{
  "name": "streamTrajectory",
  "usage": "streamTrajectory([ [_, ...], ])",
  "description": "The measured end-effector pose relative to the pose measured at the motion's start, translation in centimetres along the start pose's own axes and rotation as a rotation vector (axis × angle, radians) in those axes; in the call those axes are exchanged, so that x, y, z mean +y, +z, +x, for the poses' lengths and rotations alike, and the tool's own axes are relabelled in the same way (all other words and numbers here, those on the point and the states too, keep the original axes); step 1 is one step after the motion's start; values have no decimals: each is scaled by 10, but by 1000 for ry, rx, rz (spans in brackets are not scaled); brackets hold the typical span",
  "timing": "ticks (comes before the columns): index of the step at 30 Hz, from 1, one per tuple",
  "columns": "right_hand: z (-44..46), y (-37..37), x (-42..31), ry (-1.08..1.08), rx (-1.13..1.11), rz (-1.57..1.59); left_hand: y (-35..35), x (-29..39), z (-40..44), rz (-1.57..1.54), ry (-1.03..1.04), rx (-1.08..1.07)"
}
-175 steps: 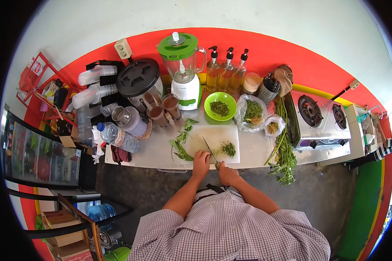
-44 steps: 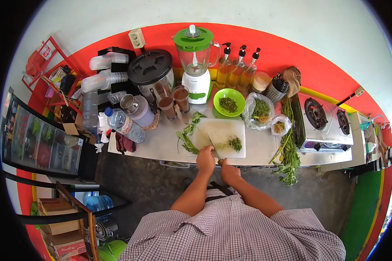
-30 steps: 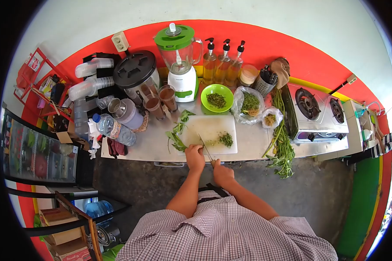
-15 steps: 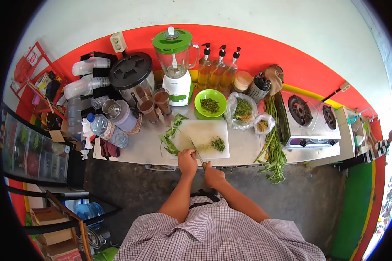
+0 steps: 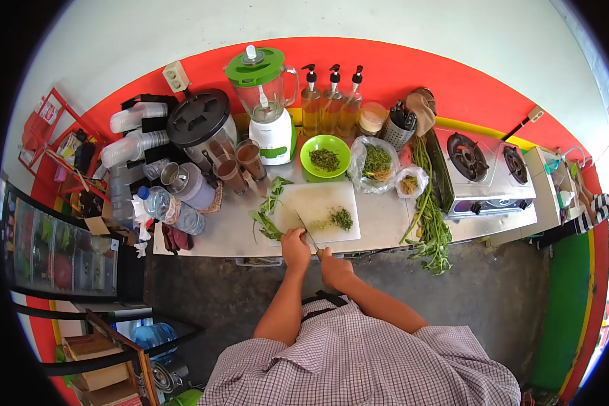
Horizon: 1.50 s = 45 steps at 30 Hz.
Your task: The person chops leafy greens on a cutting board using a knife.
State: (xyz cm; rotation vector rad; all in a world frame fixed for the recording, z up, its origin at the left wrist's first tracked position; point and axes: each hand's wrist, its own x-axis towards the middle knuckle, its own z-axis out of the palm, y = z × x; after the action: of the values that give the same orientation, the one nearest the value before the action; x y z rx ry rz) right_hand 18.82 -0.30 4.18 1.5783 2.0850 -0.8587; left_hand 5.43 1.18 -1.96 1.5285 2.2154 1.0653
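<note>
My right hand [image 5: 336, 268] is closed round the handle of a knife [image 5: 306, 229]. Its blade points away from me, tilted left, over the front part of a white cutting board [image 5: 311, 194]. Beside the blade, at the board's front left, my left hand [image 5: 295, 250] is closed with its fingers curled; whatever is in them is hidden. Chopped green leaves [image 5: 342, 218] lie in a small heap right of the knife. Whole leafy stems [image 5: 270, 211] rest along the board's left edge. Behind the board stands a green bowl [image 5: 326, 143] with chopped greens inside.
Plastic bags of greens [image 5: 376, 164] and long leafy stalks [image 5: 426, 203] lie to the right, before a gas stove [image 5: 490, 183]. A blender [image 5: 271, 128], pump bottles [image 5: 331, 108], brown-filled cups [image 5: 231, 177] and a water bottle [image 5: 172, 210] line the counter. At far right is another person's striped sleeve [image 5: 599, 206].
The camera view has shifted slightly. Both hands and the knife keep almost the same place at the board's front edge, and the chopped heap looks much the same.
</note>
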Motion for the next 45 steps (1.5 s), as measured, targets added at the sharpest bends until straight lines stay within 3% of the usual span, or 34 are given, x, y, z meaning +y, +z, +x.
streamTrajectory([
  [11, -1, -1, 1, -32, 34, -4, -9, 11, 6, 46, -64, -134],
  [17, 6, -16, -3, -64, -38, -13, -9, 12, 2, 82, 9, -49],
  [25, 12, -20, 2, -54, -100, -17, -12, 9, 8, 74, -39, -169],
  [38, -1, -11, 3, -41, -139, -19, -8, 12, -5, 265, -48, -62],
  [40, 3, -11, 4, -42, -341, -40, -9, 12, -6, 245, -60, -75],
  [45, 4, -17, 3, -48, -241, 14, -12, 8, -3, 246, -89, -107],
])
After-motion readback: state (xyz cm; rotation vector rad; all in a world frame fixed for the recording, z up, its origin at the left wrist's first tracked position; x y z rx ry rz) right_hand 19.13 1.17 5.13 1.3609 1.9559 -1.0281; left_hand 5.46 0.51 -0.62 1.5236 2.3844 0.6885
